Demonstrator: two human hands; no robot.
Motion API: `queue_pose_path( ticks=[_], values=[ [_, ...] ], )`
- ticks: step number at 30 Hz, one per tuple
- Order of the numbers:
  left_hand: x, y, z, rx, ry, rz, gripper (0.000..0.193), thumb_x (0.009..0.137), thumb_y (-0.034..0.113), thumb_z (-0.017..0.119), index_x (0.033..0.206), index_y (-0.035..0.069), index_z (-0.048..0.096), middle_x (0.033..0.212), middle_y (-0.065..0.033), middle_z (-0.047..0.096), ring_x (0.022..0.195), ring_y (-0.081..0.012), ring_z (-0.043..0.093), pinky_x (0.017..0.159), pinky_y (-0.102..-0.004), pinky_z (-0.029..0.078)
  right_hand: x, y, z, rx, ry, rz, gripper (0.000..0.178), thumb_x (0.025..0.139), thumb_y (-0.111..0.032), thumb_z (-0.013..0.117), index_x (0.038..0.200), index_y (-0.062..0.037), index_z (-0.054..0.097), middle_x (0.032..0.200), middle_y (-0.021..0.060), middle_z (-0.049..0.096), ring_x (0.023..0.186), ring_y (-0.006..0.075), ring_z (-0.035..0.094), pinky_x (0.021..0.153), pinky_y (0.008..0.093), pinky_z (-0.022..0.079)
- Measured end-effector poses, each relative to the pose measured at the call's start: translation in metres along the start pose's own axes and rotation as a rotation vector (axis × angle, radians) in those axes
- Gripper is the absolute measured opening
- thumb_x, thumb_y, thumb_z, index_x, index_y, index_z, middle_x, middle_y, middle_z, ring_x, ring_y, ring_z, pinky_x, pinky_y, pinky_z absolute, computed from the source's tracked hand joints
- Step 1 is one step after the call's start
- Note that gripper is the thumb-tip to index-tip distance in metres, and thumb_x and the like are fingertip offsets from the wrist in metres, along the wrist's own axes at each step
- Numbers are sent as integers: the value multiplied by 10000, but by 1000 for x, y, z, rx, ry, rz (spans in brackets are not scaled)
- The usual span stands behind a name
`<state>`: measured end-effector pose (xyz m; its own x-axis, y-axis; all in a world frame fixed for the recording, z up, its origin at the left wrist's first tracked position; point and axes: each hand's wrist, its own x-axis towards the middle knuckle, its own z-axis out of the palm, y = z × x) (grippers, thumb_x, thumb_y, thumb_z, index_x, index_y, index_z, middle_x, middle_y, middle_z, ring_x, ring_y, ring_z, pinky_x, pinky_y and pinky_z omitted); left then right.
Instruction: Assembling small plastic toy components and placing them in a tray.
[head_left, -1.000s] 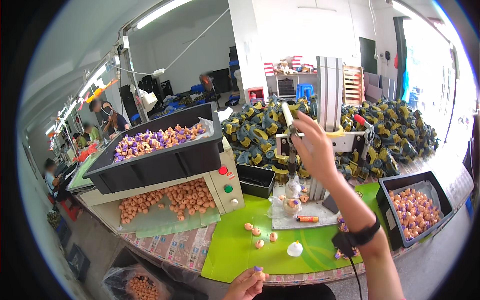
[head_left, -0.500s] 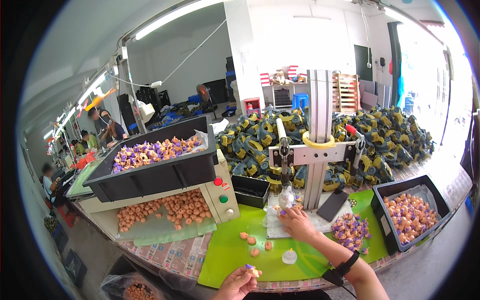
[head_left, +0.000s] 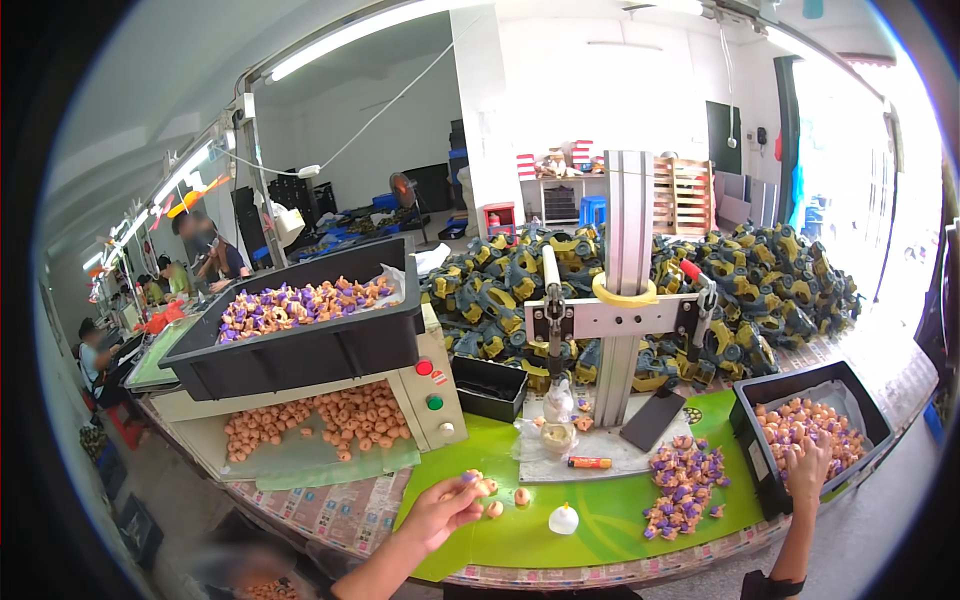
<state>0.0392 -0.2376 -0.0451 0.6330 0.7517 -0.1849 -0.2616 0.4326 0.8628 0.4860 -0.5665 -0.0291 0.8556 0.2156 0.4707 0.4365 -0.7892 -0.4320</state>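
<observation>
My left hand [head_left: 446, 510] is closed on a small peach-and-purple plastic part [head_left: 470, 477], above the green mat [head_left: 600, 520]. A few round peach pieces [head_left: 522, 496] lie beside it on the mat. Over at the right, my right hand [head_left: 808, 466] reaches into a black bin [head_left: 768, 492] of peach-and-purple parts [head_left: 850, 446]. Its fingers are apart just above the parts, and nothing shows between them. Between the hands stands a lever press [head_left: 618, 318] with a clear fixture [head_left: 558, 436] on its white base plate. A heap of purple-and-peach parts [head_left: 686, 486] lies left of the bin.
A small white bottle [head_left: 563, 519], an orange tube [head_left: 590, 463] and a dark phone [head_left: 653, 420] lie around the press. On the left, a black tray [head_left: 290, 352] of parts rests on a machine with buttons [head_left: 435, 390]. Grey-and-yellow toy bodies [head_left: 770, 300] are piled behind.
My right hand has moved from the press fixture to the right-hand bin. My left hand has risen slightly and shifted left, still holding a small part. The orange tube is now uncovered.
</observation>
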Motion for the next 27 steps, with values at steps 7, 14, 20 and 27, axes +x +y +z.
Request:
queue_pose_path(
  ticks=[7,14,20,27],
  values=[
    [118,-29,53,393,-51,-8,274,883,235,694,1064,36,639,857,9,624,630,-64,559,557,-213,494,-30,-57,-9,291,90,-332,399,720,-45,696,1112,-14,634,1355,243,454,1218,399,451,1039,449,355],
    [177,-62,71,774,76,296,255,820,199,740,963,8,648,912,-58,610,586,-121,565,513,-272,474,-66,-136,-17,575,-303,-613,268,754,-111,726,1010,-37,692,1239,190,562,1146,358,509,994,431,403],
    [177,-76,74,1132,116,774,289,768,179,757,967,2,645,1037,-131,602,875,-265,598,768,-349,487,-64,-183,-19,601,-372,-836,250,803,-124,681,1042,-50,676,1229,159,571,1060,329,556,946,420,435],
    [167,-70,78,1101,133,723,231,798,178,714,917,-6,642,1025,-149,604,919,-333,600,803,-386,479,-20,-322,7,769,158,-1110,433,811,-151,679,1210,-36,555,1220,147,568,1042,328,557,921,430,417]
  ],
)
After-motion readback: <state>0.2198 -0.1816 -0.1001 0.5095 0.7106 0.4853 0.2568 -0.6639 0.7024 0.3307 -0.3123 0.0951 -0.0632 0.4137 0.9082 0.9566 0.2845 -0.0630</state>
